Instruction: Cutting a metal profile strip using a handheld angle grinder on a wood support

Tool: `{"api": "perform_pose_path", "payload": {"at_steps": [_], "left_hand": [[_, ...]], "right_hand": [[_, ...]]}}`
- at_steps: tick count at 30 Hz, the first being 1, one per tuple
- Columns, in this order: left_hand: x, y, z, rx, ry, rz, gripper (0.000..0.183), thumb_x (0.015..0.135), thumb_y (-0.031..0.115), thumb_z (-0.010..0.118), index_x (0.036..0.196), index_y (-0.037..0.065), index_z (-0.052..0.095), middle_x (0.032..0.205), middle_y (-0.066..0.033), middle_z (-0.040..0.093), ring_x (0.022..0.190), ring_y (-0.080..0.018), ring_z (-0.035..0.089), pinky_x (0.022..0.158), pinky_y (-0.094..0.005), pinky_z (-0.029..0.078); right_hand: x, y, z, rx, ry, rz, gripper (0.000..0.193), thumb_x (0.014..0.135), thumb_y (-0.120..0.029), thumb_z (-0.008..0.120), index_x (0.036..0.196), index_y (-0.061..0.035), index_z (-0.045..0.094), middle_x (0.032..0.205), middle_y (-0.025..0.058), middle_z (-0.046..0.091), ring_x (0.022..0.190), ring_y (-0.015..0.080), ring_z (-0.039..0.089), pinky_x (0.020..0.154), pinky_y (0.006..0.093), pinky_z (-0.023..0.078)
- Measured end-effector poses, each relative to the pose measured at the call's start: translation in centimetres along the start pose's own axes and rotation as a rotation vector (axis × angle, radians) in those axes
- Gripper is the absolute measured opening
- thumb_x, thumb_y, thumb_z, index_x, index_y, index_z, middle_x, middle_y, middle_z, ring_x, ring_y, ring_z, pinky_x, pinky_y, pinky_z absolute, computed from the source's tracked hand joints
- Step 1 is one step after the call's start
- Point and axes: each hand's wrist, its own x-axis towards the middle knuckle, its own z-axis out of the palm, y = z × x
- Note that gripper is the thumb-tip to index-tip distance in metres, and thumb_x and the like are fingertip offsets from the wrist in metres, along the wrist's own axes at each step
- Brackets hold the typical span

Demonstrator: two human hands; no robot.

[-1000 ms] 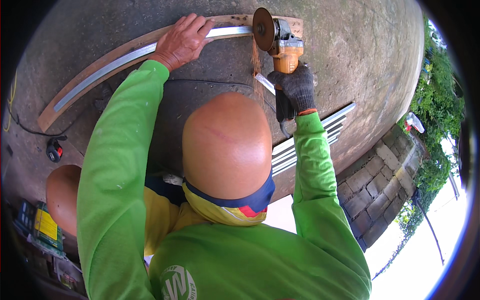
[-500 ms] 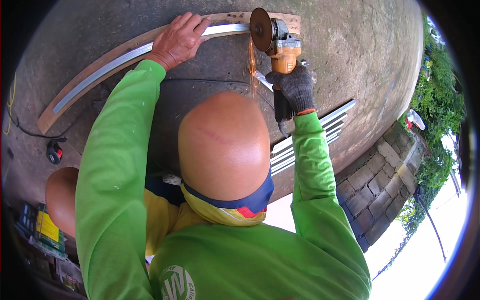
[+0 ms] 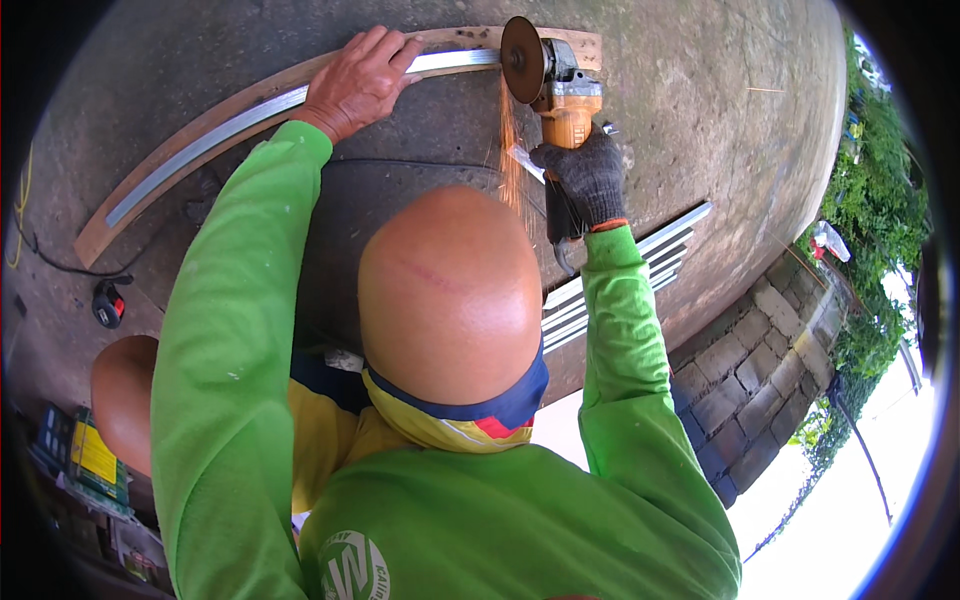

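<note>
A long silver metal strip (image 3: 455,60) lies along a wooden board (image 3: 95,243) on the ground. My bare left hand (image 3: 358,85) is closed over the strip, thumb on the near side and fingers across the far side. In a dark knitted glove, my right hand (image 3: 592,180) is wrapped round the body of a yellow angle grinder (image 3: 570,112). The grinder's upright disc (image 3: 523,62) meets the strip at its right end, and orange sparks (image 3: 511,150) stream down toward me. The exact contact point is hidden behind the disc.
Several silver metal strips (image 3: 688,222) lie side by side at the right. A black and red tape measure (image 3: 108,304) sits at the left, near a dark cord (image 3: 70,268). Concrete blocks (image 3: 752,328) are stacked at the right, with plants (image 3: 885,180) beyond.
The spark stream has grown denser and longer, and a few stray sparks fly at the right. Both hands, the grinder and the strip have hardly moved.
</note>
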Motion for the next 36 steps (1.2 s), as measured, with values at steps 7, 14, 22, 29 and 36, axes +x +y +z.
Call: {"api": "perform_pose_path", "payload": {"at_steps": [7,14,22,29,36], "left_hand": [[-0.2,0.0,-0.5,0.029,-0.049,-0.015,0.044,0.090,0.023,0.069,0.127,0.001,0.060,0.106,-0.0098,0.057,0.103,-0.0271,0.056,0.098,-0.0377,0.048],[0.0,-0.3,-0.9,0.010,-0.056,0.012,0.044,0.090,0.022,0.069,0.128,0.001,0.061,0.103,-0.0103,0.056,0.100,-0.0277,0.056,0.095,-0.0383,0.050],[0.0,-0.5,-1.4,0.049,-0.116,0.011,0.056,0.089,0.022,0.070,0.138,0.001,0.054,0.099,-0.0108,0.053,0.095,-0.0280,0.055,0.091,-0.0390,0.050],[0.3,-0.2,-1.4,0.026,-0.122,-0.016,0.058,0.090,0.023,0.068,0.141,0.001,0.052,0.099,-0.0113,0.053,0.094,-0.0298,0.054,0.089,-0.0404,0.048],[0.4,-0.2,-1.5,0.010,-0.150,-0.022,0.061,0.088,0.019,0.071,0.143,0.001,0.051,0.100,-0.0123,0.054,0.094,-0.0299,0.055,0.089,-0.0408,0.048]], "right_hand": [[0.0,0.3,0.3,0.177,-0.043,0.013,0.060,0.062,-0.036,0.089,0.105,0.0002,0.068,0.090,0.0162,0.074,0.080,0.0275,0.073,0.075,0.0384,0.058],[-0.3,2.2,-1.3,0.549,-0.013,-0.043,0.043,0.067,-0.015,0.087,0.104,-0.0002,0.068,0.084,0.0092,0.072,0.068,0.0194,0.070,0.062,0.0327,0.058],[-0.3,2.4,-1.4,0.333,-0.035,-0.104,0.059,0.060,-0.039,0.089,0.102,-0.0026,0.069,0.088,0.0155,0.074,0.080,0.0279,0.073,0.075,0.0385,0.058],[0.4,2.9,-0.2,0.309,-0.083,-0.110,0.064,0.060,-0.039,0.089,0.108,-0.0021,0.068,0.091,0.0171,0.074,0.085,0.0300,0.073,0.079,0.0397,0.057],[0.5,1.6,-0.1,0.258,-0.077,-0.155,0.058,0.061,-0.036,0.088,0.104,-0.0022,0.069,0.085,0.0121,0.074,0.077,0.0240,0.072,0.073,0.0364,0.057]]}}
